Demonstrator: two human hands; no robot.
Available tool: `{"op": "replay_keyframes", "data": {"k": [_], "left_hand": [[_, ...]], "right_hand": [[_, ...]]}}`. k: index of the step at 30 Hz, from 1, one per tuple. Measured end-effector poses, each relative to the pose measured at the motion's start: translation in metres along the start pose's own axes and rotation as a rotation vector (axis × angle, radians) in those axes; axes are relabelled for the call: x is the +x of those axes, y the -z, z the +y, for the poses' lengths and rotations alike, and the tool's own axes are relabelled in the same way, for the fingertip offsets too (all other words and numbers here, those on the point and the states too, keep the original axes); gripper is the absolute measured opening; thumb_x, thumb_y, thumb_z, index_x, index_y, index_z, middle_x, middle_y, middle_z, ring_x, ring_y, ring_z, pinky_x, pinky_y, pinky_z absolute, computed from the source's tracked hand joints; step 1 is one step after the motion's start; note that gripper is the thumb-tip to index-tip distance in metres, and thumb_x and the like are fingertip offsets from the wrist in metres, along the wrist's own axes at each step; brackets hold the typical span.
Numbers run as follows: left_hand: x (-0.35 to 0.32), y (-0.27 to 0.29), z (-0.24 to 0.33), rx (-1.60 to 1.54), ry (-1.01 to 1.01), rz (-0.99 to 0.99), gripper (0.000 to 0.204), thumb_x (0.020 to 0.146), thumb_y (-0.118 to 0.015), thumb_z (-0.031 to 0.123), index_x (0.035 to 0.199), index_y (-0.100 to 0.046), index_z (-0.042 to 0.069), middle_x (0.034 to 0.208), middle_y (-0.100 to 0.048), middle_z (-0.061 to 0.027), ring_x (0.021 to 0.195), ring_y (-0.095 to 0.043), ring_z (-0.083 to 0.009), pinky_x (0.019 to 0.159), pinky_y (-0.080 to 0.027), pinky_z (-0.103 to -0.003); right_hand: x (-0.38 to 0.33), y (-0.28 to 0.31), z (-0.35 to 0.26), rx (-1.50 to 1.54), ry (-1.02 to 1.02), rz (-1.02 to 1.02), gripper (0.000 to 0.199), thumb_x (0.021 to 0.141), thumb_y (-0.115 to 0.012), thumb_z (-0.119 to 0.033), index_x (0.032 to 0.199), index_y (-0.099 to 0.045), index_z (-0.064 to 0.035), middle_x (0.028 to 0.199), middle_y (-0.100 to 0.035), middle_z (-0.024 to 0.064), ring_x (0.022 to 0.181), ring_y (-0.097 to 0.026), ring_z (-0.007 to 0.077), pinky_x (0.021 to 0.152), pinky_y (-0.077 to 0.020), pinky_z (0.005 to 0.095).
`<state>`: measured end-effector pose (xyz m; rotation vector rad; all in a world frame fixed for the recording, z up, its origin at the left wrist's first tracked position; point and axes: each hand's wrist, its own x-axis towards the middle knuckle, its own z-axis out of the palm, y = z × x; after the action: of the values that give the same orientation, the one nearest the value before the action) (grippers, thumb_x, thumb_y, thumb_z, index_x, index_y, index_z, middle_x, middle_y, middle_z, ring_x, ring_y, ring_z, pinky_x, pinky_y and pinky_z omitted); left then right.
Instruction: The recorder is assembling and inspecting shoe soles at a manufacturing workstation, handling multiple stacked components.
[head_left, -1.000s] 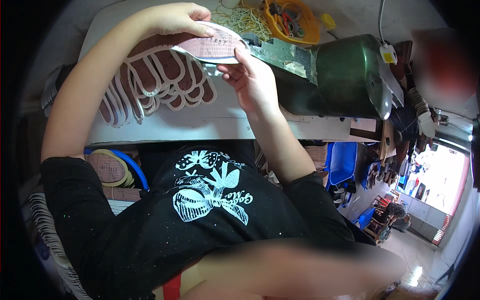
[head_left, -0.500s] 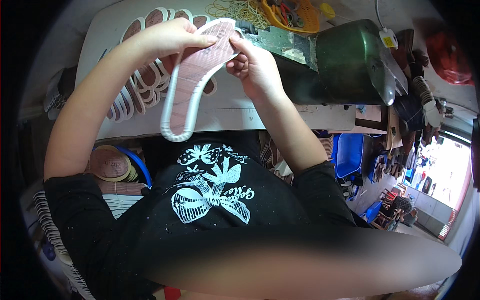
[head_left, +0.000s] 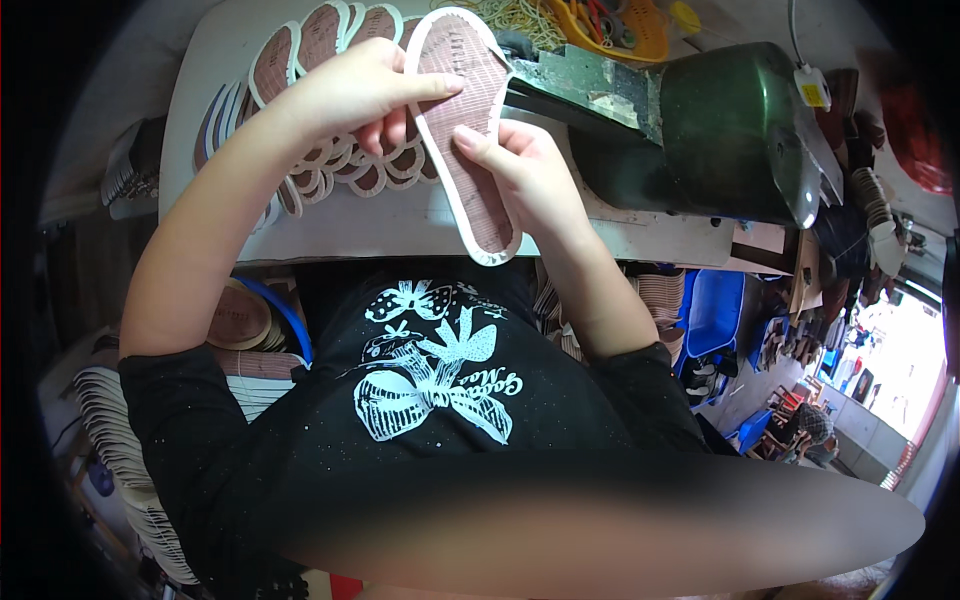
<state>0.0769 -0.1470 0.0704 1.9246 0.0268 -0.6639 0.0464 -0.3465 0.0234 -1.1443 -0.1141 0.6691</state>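
Observation:
I hold a pinkish-brown shoe insole (head_left: pixel 462 100) with a white rim upright over the white worktable (head_left: pixel 380 225). My left hand (head_left: pixel 365 90) pinches its upper left edge with thumb and fingers. My right hand (head_left: pixel 525 175) grips its right side near the middle. Behind and left of the insole, a fanned row of several similar insoles (head_left: pixel 300 60) lies on the table.
A dark green machine (head_left: pixel 725 125) stands on the table at the right. An orange tray of small tools (head_left: pixel 610 20) and rubber bands lie at the far edge. Stacks of insoles (head_left: pixel 120 440) sit at lower left, with a blue bin (head_left: pixel 715 310) at the right below the table.
The insole has turned from lying flat near the table's far edge to standing lengthwise between both hands, its heel now toward my body and shifted right.

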Motion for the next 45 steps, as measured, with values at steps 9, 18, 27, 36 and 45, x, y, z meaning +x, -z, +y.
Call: {"op": "replay_keyframes", "data": {"k": [9, 18, 27, 36, 45], "left_hand": [[0.022, 0.005, -0.003, 0.03, -0.078, 0.224, 0.051, 0.071, -0.071, 0.055, 0.063, -0.061, 0.005, 0.045, -0.044, 0.001, 0.034, -0.041, -0.0069, 0.033, -0.033, -0.022], [0.041, 0.032, 0.015, 0.105, 0.057, 0.225, 0.038, 0.078, -0.069, 0.043, 0.074, -0.066, 0.005, 0.061, -0.059, -0.0044, 0.057, -0.056, -0.0143, 0.049, -0.042, -0.027], [0.009, 0.108, -0.092, -0.724, -0.424, 0.846, 0.057, 0.082, -0.059, 0.054, 0.096, -0.064, 0.0, 0.077, -0.063, -0.0108, 0.07, -0.061, -0.016, 0.067, -0.05, -0.03], [-0.056, 0.109, -0.257, -0.312, 0.331, 1.016, 0.095, 0.068, -0.071, 0.052, 0.13, -0.037, -0.01, 0.126, -0.049, -0.0278, 0.12, -0.046, -0.04, 0.101, -0.035, -0.044], [-0.101, 0.089, -0.157, 0.434, 0.403, 1.387, 0.092, 0.063, -0.078, 0.031, 0.134, -0.031, -0.005, 0.128, -0.043, -0.0317, 0.112, -0.05, -0.0414, 0.095, -0.042, -0.039]], "right_hand": [[-0.003, 0.026, -0.007, -0.068, -0.061, -0.04, 0.03, 0.093, -0.055, -0.022, 0.107, -0.059, 0.0042, 0.089, -0.066, 0.008, 0.077, -0.062, 0.0102, 0.068, -0.0502, 0.0224], [-0.012, 0.018, -0.004, -0.236, -0.037, 0.126, 0.033, 0.093, -0.053, -0.033, 0.078, -0.06, -0.004, 0.054, -0.053, -0.0005, 0.037, -0.043, 0.0039, 0.033, -0.0251, 0.0183], [0.005, -0.053, -0.011, -0.241, 0.039, -0.017, 0.036, 0.093, -0.052, -0.036, 0.086, -0.061, -0.0017, 0.058, -0.053, -0.0017, 0.042, -0.042, 0.0049, 0.038, -0.0316, 0.0196], [0.019, -0.066, 0.023, -0.858, -0.137, -0.241, 0.043, 0.084, -0.064, -0.04, 0.08, -0.063, 0.0029, 0.055, -0.057, 0.0061, 0.047, -0.055, 0.011, 0.047, -0.0434, 0.0261], [-0.028, -0.018, 0.027, -0.619, -0.238, -0.251, 0.025, 0.089, -0.06, -0.024, 0.095, -0.062, -0.0001, 0.071, -0.058, -0.0005, 0.063, -0.054, 0.0048, 0.051, -0.0433, 0.0202]]}}
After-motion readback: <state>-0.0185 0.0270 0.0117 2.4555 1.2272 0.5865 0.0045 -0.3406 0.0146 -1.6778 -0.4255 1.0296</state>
